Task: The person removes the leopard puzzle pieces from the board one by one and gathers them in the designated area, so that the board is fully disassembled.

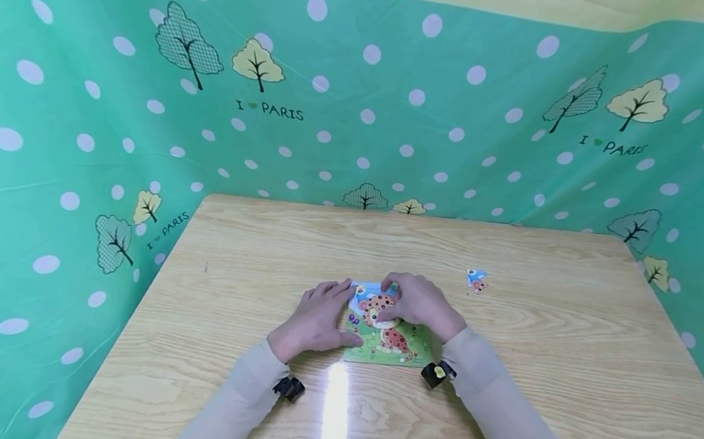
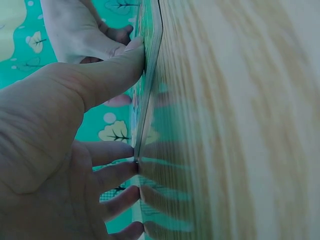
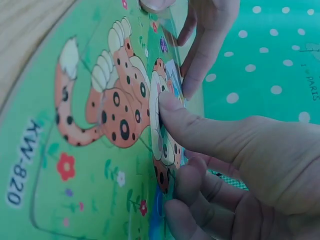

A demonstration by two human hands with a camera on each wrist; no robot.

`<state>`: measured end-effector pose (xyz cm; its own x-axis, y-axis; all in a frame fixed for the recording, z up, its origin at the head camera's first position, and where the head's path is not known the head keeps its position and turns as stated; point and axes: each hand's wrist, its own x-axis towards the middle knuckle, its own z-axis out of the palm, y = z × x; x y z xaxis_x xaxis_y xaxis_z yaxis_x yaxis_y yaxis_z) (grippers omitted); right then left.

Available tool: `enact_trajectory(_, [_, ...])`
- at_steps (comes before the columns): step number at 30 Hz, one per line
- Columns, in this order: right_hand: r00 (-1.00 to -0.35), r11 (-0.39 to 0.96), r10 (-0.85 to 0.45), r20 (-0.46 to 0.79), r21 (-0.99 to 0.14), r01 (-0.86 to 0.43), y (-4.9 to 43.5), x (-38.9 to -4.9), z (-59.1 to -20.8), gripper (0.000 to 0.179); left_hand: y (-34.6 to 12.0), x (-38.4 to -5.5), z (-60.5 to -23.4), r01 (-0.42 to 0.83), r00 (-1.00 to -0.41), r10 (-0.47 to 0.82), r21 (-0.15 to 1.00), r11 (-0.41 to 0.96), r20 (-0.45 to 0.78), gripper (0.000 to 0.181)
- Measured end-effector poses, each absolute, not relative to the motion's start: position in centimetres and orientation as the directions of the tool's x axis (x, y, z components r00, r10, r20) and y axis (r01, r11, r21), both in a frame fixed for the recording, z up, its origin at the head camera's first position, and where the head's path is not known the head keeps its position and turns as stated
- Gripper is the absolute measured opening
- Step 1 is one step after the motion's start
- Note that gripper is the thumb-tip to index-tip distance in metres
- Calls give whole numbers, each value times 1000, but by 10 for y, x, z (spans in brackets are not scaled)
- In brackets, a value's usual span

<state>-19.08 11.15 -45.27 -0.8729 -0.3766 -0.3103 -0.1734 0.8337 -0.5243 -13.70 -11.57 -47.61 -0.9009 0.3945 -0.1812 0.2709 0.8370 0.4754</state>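
Observation:
A flat jigsaw board (image 1: 368, 354) with a spotted leopard on green grass lies on the wooden table. My right hand (image 1: 422, 304) pinches a puzzle piece (image 3: 161, 172) bearing the leopard's head between thumb and fingers. In the right wrist view, that piece stands tilted up from the board, over the upper part of the picture. My left hand (image 1: 318, 320) lies along the board's left side, fingers spread and fairly straight. Its thumb (image 2: 117, 75) rests on the board's edge, while the fingertips touch the table close to the upper left corner.
Another puzzle piece (image 1: 476, 281), blue with a small pink animal face, lies on the table (image 1: 575, 335) beyond the board to the right. Green dotted cloth (image 1: 366, 104) hangs behind and beside the table. A light reflection shows in front of the board.

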Motion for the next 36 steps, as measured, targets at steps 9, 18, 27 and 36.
enact_trajectory(9, [-869, 812, -350, -350, -575, -95, 110, -194, -454, 52, -116, -137, -478, 275, -902, 397, 484, 831, -168, 101])
enact_trajectory(18, [-866, 773, -345, -362, -633, -43, 112, -193, -457, 51, -115, -136, -476, 266, -904, 390, 483, 834, -177, 102])
enact_trajectory(27, [-898, 783, -317, -304, -619, -66, 111, -187, -458, 52, -115, -137, -476, 271, -903, 393, 479, 835, -173, 102])
enact_trajectory(36, [-917, 776, -328, -227, -618, -124, 113, -187, -462, 52, -114, -137, -476, 263, -905, 387, 480, 837, -177, 103])
